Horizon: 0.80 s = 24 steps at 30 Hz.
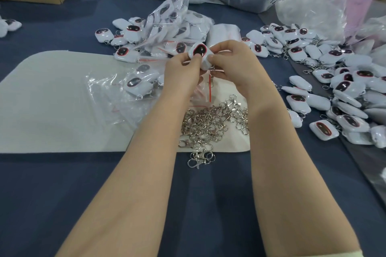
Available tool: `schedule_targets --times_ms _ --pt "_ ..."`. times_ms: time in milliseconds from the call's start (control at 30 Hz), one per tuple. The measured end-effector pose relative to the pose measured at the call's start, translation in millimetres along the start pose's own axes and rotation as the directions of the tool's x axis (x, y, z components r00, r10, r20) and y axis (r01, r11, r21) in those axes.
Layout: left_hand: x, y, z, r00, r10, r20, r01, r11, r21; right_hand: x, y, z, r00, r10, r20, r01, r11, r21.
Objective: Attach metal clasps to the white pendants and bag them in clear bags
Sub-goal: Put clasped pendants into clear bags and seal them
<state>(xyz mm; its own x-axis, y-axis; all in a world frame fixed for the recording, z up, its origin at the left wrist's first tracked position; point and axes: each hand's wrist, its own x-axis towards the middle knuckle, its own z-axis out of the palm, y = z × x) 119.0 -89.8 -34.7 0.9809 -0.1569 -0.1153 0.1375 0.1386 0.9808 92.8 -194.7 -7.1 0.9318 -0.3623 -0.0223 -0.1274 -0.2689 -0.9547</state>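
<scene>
Both hands, the left hand (183, 69) and right hand (231, 62), pinch one white pendant (200, 53) at frame centre, above the tabletop (62, 183). Loose metal clasps (213, 123) lie below; more pendants (344, 94) are heaped at right.

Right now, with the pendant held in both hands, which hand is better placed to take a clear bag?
Probably the left hand: the stack of clear bags lies just to its left, while the right hand pinches the white pendant on the far side.
</scene>
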Motion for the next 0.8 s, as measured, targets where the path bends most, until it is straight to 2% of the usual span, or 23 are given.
schedule_targets --times_ms 100,200,267,600,800 --pt "0.3 -1.1 -1.7 0.998 0.062 -0.009 -0.061 0.991 0.121 -0.1 0.7 -1.4 0.999 -0.012 0.031 0.013 0.999 -0.035" --pt "-0.3 -1.1 -2.9 0.985 0.170 -0.019 -0.156 0.938 0.310 -0.5 0.0 -2.0 0.998 -0.015 0.056 0.019 0.997 -0.069" --pt "-0.7 -0.5 -3.2 0.976 0.215 -0.027 -0.190 0.910 0.370 -0.4 -0.2 -2.0 0.997 -0.019 0.069 0.025 0.996 -0.090" --pt "-5.8 0.1 0.4 0.959 0.280 0.034 -0.267 0.862 0.430 -3.0 -2.1 -1.1 0.997 -0.062 0.053 0.069 0.988 -0.137" --pt "-7.0 1.6 0.4 0.959 0.281 0.021 -0.264 0.869 0.419 0.0 -1.5 4.9 0.990 -0.138 0.013 0.137 0.957 -0.256"
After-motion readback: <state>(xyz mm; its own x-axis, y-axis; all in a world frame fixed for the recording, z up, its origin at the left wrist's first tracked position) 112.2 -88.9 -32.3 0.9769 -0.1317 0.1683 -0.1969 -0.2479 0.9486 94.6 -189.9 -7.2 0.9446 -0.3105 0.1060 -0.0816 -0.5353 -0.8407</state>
